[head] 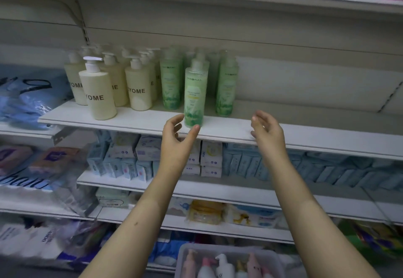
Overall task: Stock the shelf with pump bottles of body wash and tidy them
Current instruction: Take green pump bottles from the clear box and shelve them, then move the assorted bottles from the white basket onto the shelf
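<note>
A green pump bottle (195, 94) stands upright near the front edge of the white shelf (305, 134). My left hand (177, 136) hovers just in front of its base with fingers loosely spread, thumb close to the bottle but not gripping it. My right hand (267, 128) is raised to the right of the bottle, fingers relaxed and holding nothing. More green bottles (225, 86) stand behind in rows. Cream pump bottles (98, 91) fill the shelf's left part.
The shelf's right half is bare board. A grey basket (185, 253) with several pink and white pump bottles sits low in front. Lower shelves hold boxed and packeted goods (209, 158). Plastic-wrapped packs (24, 103) lie at the left.
</note>
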{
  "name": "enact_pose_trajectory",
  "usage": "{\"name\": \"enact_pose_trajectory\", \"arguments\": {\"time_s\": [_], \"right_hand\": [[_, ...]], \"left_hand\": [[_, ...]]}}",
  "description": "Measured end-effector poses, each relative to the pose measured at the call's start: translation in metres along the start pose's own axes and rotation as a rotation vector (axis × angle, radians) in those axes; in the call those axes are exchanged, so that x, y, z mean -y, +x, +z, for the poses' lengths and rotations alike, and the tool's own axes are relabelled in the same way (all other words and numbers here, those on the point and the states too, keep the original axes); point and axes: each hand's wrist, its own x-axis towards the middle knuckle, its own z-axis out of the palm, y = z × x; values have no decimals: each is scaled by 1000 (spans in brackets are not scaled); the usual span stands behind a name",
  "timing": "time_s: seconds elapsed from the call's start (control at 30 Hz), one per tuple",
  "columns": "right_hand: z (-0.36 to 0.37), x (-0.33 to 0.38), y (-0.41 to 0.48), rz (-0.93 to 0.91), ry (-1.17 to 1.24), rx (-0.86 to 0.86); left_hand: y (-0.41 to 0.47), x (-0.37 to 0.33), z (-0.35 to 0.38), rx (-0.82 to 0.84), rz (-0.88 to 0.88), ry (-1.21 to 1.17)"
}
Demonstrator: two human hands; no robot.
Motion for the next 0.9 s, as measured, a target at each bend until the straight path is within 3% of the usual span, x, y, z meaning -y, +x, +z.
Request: {"name": "enact_pose_trajectory", "arguments": {"time_s": [0.3,0.57,0.9], "right_hand": [[-62,1,-42,-12,199,9],[-164,-25,-69,93,240,-38],[-312,-99,-104,256,150,-39]], "left_hand": [[-45,-30,56,128,13,-64],[-109,-35,142,207,-61,-132],[-220,-6,261,244,-292,-136]]}}
